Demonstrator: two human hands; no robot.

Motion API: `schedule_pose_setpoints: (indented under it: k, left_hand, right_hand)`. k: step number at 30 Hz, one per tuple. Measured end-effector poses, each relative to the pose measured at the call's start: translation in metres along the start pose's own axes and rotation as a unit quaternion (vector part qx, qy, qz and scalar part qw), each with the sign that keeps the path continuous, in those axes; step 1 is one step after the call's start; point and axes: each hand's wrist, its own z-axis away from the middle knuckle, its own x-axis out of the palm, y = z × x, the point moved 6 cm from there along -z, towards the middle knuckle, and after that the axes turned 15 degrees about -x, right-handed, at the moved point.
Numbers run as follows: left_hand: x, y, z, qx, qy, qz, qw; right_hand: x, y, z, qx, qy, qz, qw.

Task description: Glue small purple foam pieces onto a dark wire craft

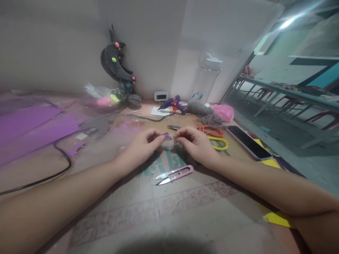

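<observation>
My left hand (143,145) and my right hand (194,143) meet over the middle of the cardboard-covered table (164,211). Both have their fingers pinched together on a small purple piece (166,135) held between them just above the surface. Pink thread snips (173,174) lie open on the cardboard just in front of my hands. What the right fingers grip beyond the purple piece is hidden.
Orange scissors (212,131) and yellow scissors (221,144) lie right of my right hand, with a phone (247,142) beyond. A blue glue gun (172,104), grey yarn (205,113), water bottle (206,79) and clock (161,95) stand behind. Purple sheets (29,127) and a black cable (63,155) lie left.
</observation>
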Motion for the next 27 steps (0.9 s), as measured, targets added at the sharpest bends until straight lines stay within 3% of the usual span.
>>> schedule_pose_setpoints:
  k: [3, 6, 10, 14, 23, 25, 27]
  left_hand:
    - [-0.002, 0.001, -0.001, 0.000, 0.012, 0.015, 1.000]
    - [-0.003, 0.002, -0.003, 0.011, 0.016, 0.034, 0.999]
    - [-0.002, 0.001, -0.005, 0.027, 0.001, 0.079, 0.997]
    - [-0.002, -0.002, -0.006, 0.050, -0.022, 0.117, 0.992]
    - [0.004, -0.003, -0.004, 0.022, -0.092, 0.182, 0.979]
    - [0.004, -0.003, -0.004, 0.016, -0.098, 0.187, 0.977]
    - [0.004, -0.003, -0.003, 0.013, -0.100, 0.180, 0.979]
  right_hand:
    - [0.000, -0.012, 0.002, -0.034, -0.045, 0.020, 0.998]
    - [0.004, -0.037, 0.004, -0.145, -0.127, 0.040, 0.980]
    - [0.020, -0.069, 0.016, -0.307, -0.269, 0.085, 0.909]
    - [0.035, -0.074, 0.025, -0.343, -0.353, 0.198, 0.848]
    - [0.038, -0.073, 0.030, -0.316, -0.411, 0.267, 0.812]
    - [0.038, -0.075, 0.030, -0.330, -0.392, 0.248, 0.822]
    - [0.030, -0.081, 0.026, -0.358, -0.319, 0.222, 0.849]
